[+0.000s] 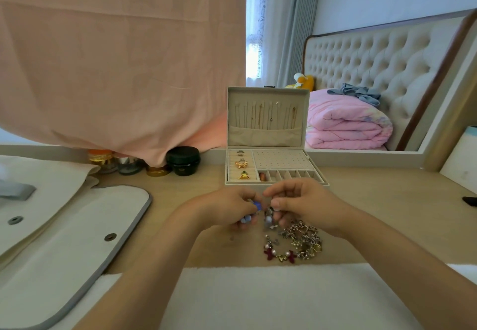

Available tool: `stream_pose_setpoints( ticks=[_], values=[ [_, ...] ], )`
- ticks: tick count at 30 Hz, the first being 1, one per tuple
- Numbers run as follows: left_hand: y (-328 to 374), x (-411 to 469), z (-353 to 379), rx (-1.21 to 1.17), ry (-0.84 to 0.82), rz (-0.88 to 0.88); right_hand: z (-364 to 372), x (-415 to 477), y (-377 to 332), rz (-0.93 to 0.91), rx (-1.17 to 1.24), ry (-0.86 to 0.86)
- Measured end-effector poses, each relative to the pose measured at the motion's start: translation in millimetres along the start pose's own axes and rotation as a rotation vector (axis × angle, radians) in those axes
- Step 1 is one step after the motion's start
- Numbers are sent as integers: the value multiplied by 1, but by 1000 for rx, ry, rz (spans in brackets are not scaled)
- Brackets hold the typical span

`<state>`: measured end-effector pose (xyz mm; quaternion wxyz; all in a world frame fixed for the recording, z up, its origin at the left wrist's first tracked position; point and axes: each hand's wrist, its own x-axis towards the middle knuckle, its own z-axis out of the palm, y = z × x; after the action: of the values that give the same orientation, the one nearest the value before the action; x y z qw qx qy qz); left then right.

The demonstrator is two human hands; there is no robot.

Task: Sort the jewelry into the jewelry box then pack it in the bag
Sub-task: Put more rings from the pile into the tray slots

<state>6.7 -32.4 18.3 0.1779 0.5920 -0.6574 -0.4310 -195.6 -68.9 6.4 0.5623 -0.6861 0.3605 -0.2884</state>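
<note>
Desk point(178, 187) holds one jewelry box point(281, 160) and one bag point(64, 239); left hand point(224, 208), right hand point(307, 206) each pinch jewelry point(268, 218).

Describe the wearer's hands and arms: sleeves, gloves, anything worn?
Left hand and right hand: bare, no gloves. No sleeves in view down to the frame edge, and no watch or wristband. Rings on the fingers: too blurred to tell.

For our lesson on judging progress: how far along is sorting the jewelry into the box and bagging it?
Done: rings sit in the box, chains hang in its lid. In hand: the left grip pinches a blue piece, the right grip a beaded one. Left: the pile on the table, then shutting the box and packing it in the bag, lying open.
</note>
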Motion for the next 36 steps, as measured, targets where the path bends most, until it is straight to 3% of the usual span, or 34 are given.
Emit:
stream_pose_setpoints(
  ticks=[4, 8, 12, 16, 20, 24, 30, 36],
  values=[
    [2, 1, 5, 13, 1, 27, -4, 0, 2, -61, 134, -5],
    [2, 3, 7, 14, 27, 79, -6, -2, 4, -70, 95, 23],
    [3, 3, 6, 17, 74, 96, -6, -2, 6, -25, -103, 94],
    [7, 1, 2, 36, 107, 66, -6, -5, 6, -18, -455, 57],
    [9, -3, 1, 21, 111, 76, -5, -6, 4, -30, -585, 33],
    [7, -2, 2, -43, 135, 137, -4, -4, -2, -67, -554, 62],
    [12, 1, 10, -122, 215, 237, 0, -2, -8, -117, -307, 55],
    [18, 1, 10, -140, 302, 221, -6, 3, -8, -148, -221, 229]
  ],
)
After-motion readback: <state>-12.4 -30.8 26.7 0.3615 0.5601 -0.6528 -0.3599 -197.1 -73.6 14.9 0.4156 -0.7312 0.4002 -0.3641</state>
